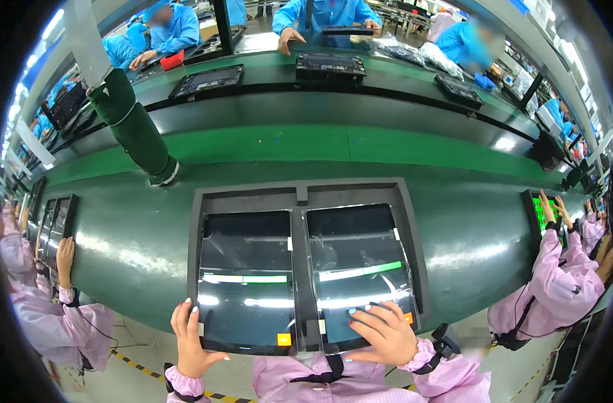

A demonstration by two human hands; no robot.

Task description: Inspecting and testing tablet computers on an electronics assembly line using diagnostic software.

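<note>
Two glossy black tablet-sized screens lie side by side in a dark foam tray (251, 191), one in each compartment. Clear film seems to cover both, and an orange sticker marks each one's lower right corner. At the near left corner of the left screen (247, 248), my left hand (197, 344) has its fingers spread along the screen's edge and the tray's rim. My right hand (385, 334) lies with outstretched fingers over the near part of the right screen (350, 242), hiding some of its lower edge. Neither hand grips anything.
A green-wrapped post (135, 127) rises from the bench (132, 228) at the far left. Beyond it, a belt carries several opened devices (330, 65), with people in blue behind. Workers in pink handle a tray (56, 221) on the left and a green-lit panel (545, 213) on the right.
</note>
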